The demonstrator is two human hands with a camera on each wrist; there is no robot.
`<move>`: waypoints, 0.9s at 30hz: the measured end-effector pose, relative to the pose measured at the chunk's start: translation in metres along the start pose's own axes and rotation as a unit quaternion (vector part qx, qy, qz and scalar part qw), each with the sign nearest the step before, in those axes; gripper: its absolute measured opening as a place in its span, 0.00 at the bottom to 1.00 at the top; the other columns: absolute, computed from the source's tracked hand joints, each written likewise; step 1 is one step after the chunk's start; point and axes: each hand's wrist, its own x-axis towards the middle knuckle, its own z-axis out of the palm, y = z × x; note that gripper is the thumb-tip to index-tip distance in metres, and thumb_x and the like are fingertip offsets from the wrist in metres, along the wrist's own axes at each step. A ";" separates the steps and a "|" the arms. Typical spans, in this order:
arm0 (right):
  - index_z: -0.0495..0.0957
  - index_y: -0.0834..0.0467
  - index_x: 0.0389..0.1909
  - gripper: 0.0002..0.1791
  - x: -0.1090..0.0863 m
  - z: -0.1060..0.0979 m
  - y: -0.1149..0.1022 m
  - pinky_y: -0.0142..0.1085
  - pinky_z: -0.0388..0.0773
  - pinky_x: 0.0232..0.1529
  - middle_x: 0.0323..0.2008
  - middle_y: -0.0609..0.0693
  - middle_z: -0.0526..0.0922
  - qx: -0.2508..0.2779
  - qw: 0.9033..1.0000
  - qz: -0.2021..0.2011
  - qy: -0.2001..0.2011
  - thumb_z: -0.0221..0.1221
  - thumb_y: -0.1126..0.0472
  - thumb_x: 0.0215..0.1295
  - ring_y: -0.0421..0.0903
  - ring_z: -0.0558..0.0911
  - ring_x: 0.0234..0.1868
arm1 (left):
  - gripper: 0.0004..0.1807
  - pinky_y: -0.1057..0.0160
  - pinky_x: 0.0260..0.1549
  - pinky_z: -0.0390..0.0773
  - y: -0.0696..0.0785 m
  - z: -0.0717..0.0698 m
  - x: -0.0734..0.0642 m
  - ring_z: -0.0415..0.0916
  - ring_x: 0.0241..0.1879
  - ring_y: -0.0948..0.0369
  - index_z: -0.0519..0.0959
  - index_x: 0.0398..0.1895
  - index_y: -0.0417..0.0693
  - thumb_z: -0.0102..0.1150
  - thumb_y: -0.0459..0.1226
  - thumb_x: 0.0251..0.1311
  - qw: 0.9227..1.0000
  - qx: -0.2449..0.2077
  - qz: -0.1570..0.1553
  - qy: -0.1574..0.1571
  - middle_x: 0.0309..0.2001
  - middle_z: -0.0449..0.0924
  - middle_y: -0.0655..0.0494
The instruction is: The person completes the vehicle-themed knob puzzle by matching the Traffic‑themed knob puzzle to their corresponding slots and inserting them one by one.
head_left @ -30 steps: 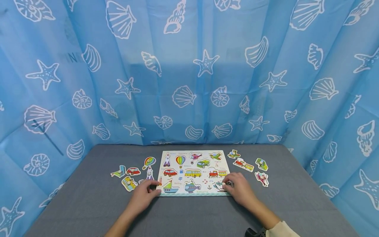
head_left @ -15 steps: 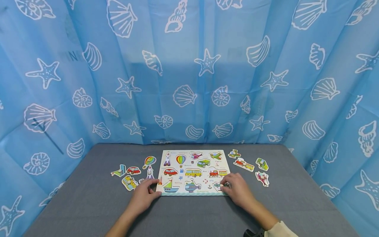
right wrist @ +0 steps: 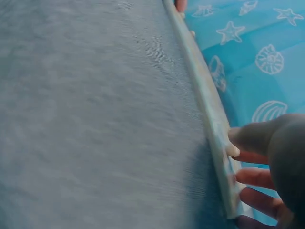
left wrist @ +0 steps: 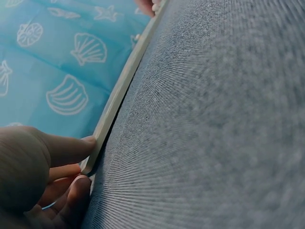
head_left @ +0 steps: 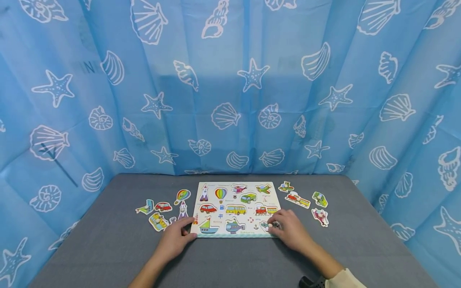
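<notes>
Currently our left hand [head_left: 175, 235] pinches the board [head_left: 230, 235] near its corner; our right hand [head_left: 292, 231] pinches the knobbed piece [head_left: 270, 225]. Both likely light, stiff; we favour edge and knob.

A blue curtain [head_left: 223, 52] printed with white starfish and seashells hangs in folds along the far side and continues down left and right. Grey, finely ribbed cloth [head_left: 234, 266] covers the counter [head_left: 119, 240].
</notes>
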 end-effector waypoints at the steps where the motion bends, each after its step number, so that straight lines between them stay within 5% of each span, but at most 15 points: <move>1: 0.83 0.53 0.31 0.07 0.000 -0.002 0.001 0.41 0.69 0.39 0.36 0.47 0.81 0.006 1.000 -0.002 -0.009 0.71 0.63 0.51 0.46 0.73 0.37 | 0.25 0.63 0.30 0.70 0.000 0.000 0.000 0.69 0.24 0.67 0.81 0.53 0.42 0.74 0.33 0.47 1.000 0.000 0.000 -0.001 0.51 0.78 0.43; 10: 0.84 0.59 0.40 0.08 0.006 -0.022 0.014 0.42 0.74 0.39 0.36 0.46 0.83 0.087 0.992 0.051 -0.069 0.65 0.61 0.62 0.43 0.78 0.37 | 0.26 0.63 0.29 0.70 -0.001 0.000 0.000 0.69 0.25 0.67 0.81 0.53 0.42 0.74 0.33 0.48 1.000 0.004 -0.001 -0.010 0.51 0.78 0.44; 21: 0.84 0.59 0.40 0.07 0.005 -0.038 0.027 0.39 0.75 0.36 0.35 0.45 0.84 0.061 0.990 0.113 -0.062 0.64 0.63 0.63 0.42 0.80 0.35 | 0.28 0.64 0.27 0.67 -0.002 -0.004 0.007 0.65 0.23 0.67 0.79 0.57 0.43 0.73 0.35 0.49 0.999 0.028 0.020 -0.039 0.50 0.79 0.52; 27: 0.84 0.60 0.40 0.07 -0.002 -0.049 0.040 0.42 0.75 0.37 0.36 0.48 0.84 0.030 0.987 0.149 -0.048 0.64 0.64 0.62 0.45 0.80 0.36 | 0.30 0.52 0.47 0.72 -0.002 -0.008 0.015 0.74 0.46 0.57 0.77 0.60 0.42 0.72 0.37 0.51 0.995 0.032 0.008 -0.094 0.60 0.75 0.47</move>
